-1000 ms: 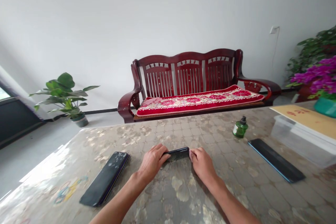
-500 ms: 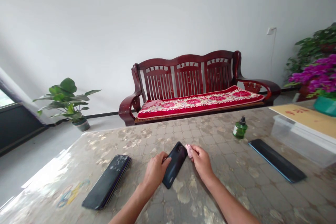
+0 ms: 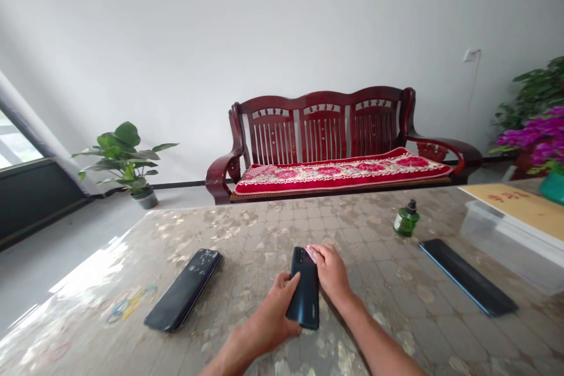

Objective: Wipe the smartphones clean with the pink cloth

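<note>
A dark phone (image 3: 308, 296) is held back side up above the patterned table (image 3: 352, 217), its camera block at the upper left corner. My left hand (image 3: 277, 311) grips its left edge, with the thumb across the back and fingers by the lower end. My right hand (image 3: 331, 270) pinches a small pink cloth (image 3: 311, 252) against the phone's top right corner. Left of my hands lies a stack of phones (image 3: 184, 291), the top one with pale spots near its upper end. Another dark phone (image 3: 467, 276) lies flat at the right.
A green pump bottle (image 3: 406, 219) stands beyond the right phone. A clear plastic box (image 3: 511, 247) with a tan folder (image 3: 506, 200) on it sits at the right, near purple flowers (image 3: 535, 135). Coloured rubber bands (image 3: 127, 305) lie far left. A wooden bench (image 3: 324, 129) stands behind the table.
The held phone has turned from slanted to nearly upright in view. My left hand has shifted lower along it, and the pink cloth now touches its top corner. The view has shifted slightly.
</note>
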`<state>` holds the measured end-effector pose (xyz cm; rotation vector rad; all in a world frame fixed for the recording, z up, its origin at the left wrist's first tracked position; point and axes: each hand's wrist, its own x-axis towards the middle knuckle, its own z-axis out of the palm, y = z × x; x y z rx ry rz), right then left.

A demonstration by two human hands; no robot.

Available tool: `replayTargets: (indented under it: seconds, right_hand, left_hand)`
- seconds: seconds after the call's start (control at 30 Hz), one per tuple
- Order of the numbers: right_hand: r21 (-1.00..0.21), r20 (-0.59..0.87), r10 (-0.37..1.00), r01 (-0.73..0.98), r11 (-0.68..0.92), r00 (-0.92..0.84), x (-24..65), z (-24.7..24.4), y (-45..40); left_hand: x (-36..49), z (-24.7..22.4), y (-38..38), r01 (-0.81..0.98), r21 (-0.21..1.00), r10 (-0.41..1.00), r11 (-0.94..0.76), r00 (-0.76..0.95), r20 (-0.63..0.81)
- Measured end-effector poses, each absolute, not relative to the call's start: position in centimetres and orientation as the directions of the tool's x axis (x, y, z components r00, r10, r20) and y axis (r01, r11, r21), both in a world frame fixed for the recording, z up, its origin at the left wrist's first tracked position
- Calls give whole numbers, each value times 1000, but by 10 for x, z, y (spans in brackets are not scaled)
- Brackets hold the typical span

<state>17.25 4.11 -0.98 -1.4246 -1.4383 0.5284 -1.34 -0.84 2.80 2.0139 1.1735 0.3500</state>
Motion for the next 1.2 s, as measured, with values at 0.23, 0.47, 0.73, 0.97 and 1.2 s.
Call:
replayTargets:
  seconds: [0.23,0.47,0.73,0.97,1.2]
  right_hand:
    - [-800,383,917,537,268,113,171,-12,41]
    - [-757,392,917,593,276,73,171,-11,39]
    - [-603,475,879,708,367,-51,171,-5,27]
    - [-465,481,865,795,389,-143,176,-2,13]
    - [-373,419,886,853,366,-197,174,10,51]
  left_hand:
    - [-4,30,-19,761,581,857,-289,476,-197]
    - [6,43,-28,842,452,879,-293,423,-218]
    - [6,36,-28,823,469,880,-320,442,-176]
    - [-8,21,-29,706,583,865,-402,502,-12]
    - [-13,24,-25,691,550,840,-469,541,37]
